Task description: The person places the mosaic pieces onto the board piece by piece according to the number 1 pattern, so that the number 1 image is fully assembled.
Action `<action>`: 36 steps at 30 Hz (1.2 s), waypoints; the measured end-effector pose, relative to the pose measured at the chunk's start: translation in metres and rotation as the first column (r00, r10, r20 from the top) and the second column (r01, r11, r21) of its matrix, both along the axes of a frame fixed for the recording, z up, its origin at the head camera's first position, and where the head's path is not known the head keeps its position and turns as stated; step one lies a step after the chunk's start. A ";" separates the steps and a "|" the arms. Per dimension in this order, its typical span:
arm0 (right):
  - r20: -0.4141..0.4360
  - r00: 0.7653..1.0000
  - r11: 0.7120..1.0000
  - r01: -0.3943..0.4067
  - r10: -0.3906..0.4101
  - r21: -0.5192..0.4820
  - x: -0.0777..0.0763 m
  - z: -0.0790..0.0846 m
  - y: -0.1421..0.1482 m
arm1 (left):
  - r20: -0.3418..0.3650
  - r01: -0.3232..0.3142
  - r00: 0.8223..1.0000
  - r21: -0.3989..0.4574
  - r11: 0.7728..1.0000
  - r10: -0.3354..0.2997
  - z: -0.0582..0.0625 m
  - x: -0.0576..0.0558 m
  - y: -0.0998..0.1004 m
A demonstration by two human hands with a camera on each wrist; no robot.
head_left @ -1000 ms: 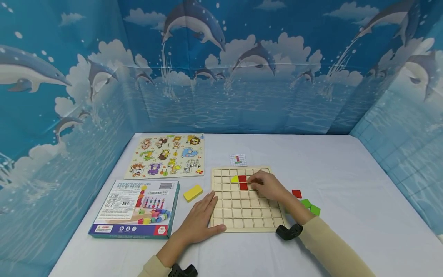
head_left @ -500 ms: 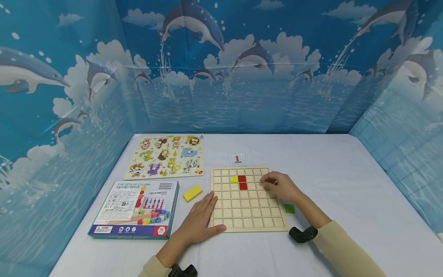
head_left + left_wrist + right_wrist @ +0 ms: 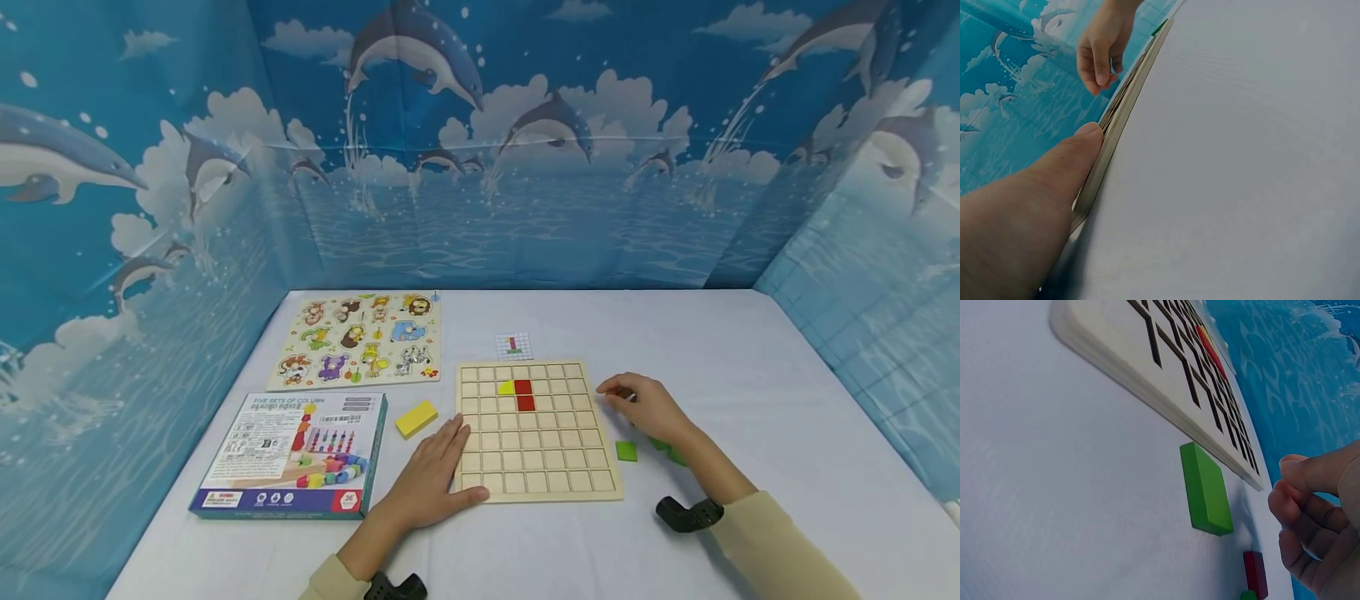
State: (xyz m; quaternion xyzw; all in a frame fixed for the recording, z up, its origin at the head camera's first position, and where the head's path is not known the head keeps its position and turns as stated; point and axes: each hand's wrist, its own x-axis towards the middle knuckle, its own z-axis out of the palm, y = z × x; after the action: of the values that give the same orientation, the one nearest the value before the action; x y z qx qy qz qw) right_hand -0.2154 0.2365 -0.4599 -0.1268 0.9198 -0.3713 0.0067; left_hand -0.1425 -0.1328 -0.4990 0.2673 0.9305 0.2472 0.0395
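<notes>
A wooden grid board (image 3: 540, 461) lies on the table, with one yellow square (image 3: 506, 387) and two red squares (image 3: 523, 395) set side by side and below in its upper cells. My left hand (image 3: 422, 479) rests along the board's left edge, fingers straight, thumb on the lower corner. Just off the right edge hovers my right hand (image 3: 647, 408), its fingers loosely curled around nothing. Beneath it lies a green square tile (image 3: 626, 451); more green tiles (image 3: 659, 444) are partly covered by the forearm. The right wrist view also shows a loose red tile (image 3: 1255, 575).
Above the board lies a small printed pattern card (image 3: 513, 347). A yellow block (image 3: 417, 418) sits left of the board. Further left are a boxed bead set (image 3: 288, 454) and an animal puzzle board (image 3: 360, 342). A dolphin-print curtain (image 3: 480, 225) surrounds the white table.
My right hand has moved rightward from beside the red squares, off the board. The green tile beside the board has come into view. My left hand has stayed in place.
</notes>
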 end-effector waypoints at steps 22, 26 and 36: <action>0.008 0.991 0.985 0.135 -0.137 0.104 0.017 -0.009 0.042 | -0.002 -0.001 1.000 -0.008 1.000 0.001 0.000 0.000 0.000; 0.033 0.990 0.984 0.132 -0.137 0.120 0.018 -0.012 0.044 | 0.000 0.000 1.000 -0.012 1.000 0.000 0.000 0.000 0.000; 0.041 0.990 0.980 0.123 -0.131 0.158 0.019 -0.014 0.043 | -0.018 0.009 1.000 -0.002 1.000 -0.009 -0.001 -0.001 0.000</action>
State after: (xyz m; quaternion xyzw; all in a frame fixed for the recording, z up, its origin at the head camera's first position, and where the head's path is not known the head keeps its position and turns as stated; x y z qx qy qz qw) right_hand -0.1962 0.2792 -0.4734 -0.0572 0.9515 -0.3017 0.0165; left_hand -0.1433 -0.1329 -0.4995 0.2739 0.9298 0.2438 0.0324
